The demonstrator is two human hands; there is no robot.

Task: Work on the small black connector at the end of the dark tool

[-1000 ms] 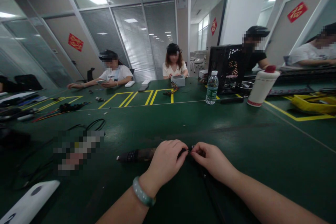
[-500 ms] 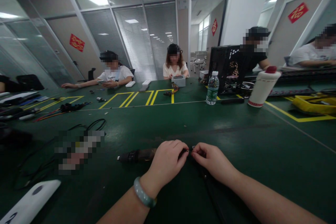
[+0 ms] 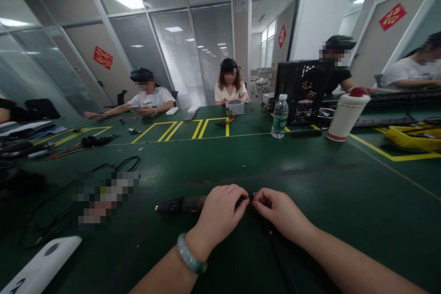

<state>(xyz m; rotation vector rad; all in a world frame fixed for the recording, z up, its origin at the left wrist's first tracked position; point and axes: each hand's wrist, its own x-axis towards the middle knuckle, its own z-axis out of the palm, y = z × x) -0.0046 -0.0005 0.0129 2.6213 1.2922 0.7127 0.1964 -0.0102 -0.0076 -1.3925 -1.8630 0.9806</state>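
Near centre of the green table [image 3: 310, 179], our left hand [image 3: 220, 213] wraps the right end of a dark stick-like tool [image 3: 179, 204]; our right hand [image 3: 279, 211] pinches its tiny tip piece [image 3: 251, 198]. We judge the tool rigid, best gripped by its barrel; the piece looks easily dropped.

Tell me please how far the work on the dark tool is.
Done: the dark tool lies on the green table, its front end gripped by the left hand. In hand: the right hand pinches a small part at the tool's tip, too small to identify. Left: whether they are joined cannot be seen; both hands cover it.
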